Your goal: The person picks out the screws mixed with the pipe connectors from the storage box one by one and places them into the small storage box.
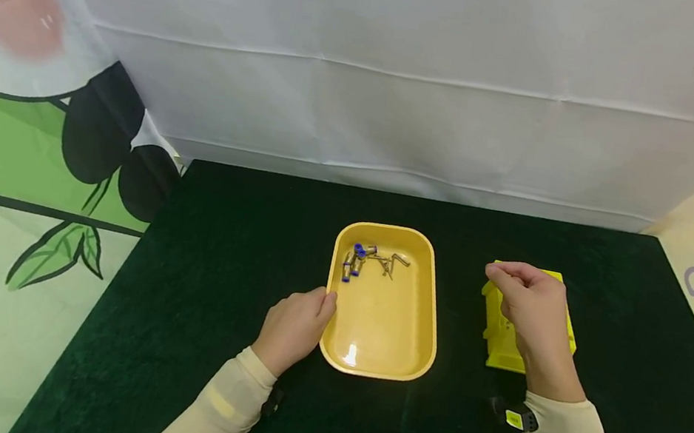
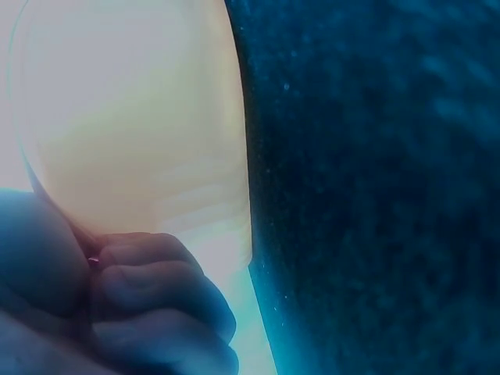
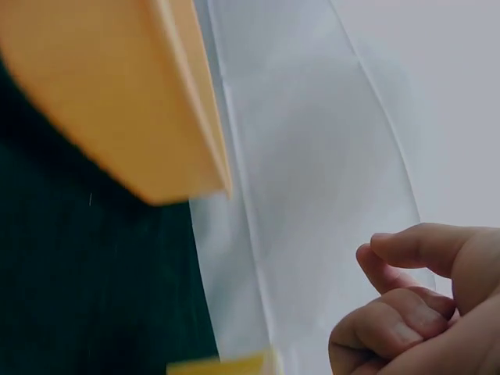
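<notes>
My left hand (image 1: 295, 328) grips the left rim of a yellow plastic tray (image 1: 378, 341), thumb at the rim and fingers (image 2: 156, 281) curled under its side. In the tray's upper left lie several small metal fittings with blue ends (image 1: 358, 259), with several screws (image 1: 389, 262) beside them. Over a bright yellow plastic box (image 1: 505, 349) is my right hand (image 1: 531, 311), covering much of it. Its thumb and index fingertips (image 3: 383, 238) come together, and the other fingers are curled in. Nothing shows between those fingertips.
Dark green cloth (image 1: 235, 245) covers the table. A white sheet (image 1: 402, 120) hangs behind its far edge, and printed cloths stand at the left and right sides. A dark watch-like device (image 1: 518, 419) is on the right wrist.
</notes>
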`<move>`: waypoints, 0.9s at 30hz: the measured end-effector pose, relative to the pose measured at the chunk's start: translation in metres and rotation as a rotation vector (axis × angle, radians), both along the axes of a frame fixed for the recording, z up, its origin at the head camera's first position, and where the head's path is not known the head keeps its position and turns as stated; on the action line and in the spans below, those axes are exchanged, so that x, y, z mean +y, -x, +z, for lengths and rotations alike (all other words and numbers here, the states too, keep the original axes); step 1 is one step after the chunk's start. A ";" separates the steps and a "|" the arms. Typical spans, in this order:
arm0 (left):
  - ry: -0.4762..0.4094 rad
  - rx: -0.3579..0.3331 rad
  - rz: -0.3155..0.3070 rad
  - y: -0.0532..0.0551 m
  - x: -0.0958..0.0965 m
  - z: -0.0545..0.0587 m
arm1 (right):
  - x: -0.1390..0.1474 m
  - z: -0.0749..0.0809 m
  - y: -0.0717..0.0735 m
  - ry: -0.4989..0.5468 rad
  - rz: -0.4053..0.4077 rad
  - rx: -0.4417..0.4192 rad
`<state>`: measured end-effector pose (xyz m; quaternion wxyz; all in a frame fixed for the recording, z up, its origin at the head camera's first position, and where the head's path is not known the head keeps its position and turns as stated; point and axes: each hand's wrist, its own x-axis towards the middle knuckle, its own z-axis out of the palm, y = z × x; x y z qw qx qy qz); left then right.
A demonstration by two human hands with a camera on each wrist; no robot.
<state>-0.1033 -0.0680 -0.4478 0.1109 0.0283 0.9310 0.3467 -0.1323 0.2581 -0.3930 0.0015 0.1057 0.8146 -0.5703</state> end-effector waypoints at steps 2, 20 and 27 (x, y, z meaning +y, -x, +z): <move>-0.004 -0.001 -0.007 0.000 0.000 0.000 | -0.011 0.001 0.001 0.004 0.013 0.026; 0.000 -0.002 -0.003 0.003 -0.002 0.001 | -0.077 0.001 0.033 0.180 0.191 0.039; 0.039 -0.006 -0.034 0.004 -0.003 0.002 | -0.092 0.000 0.043 0.154 0.235 0.005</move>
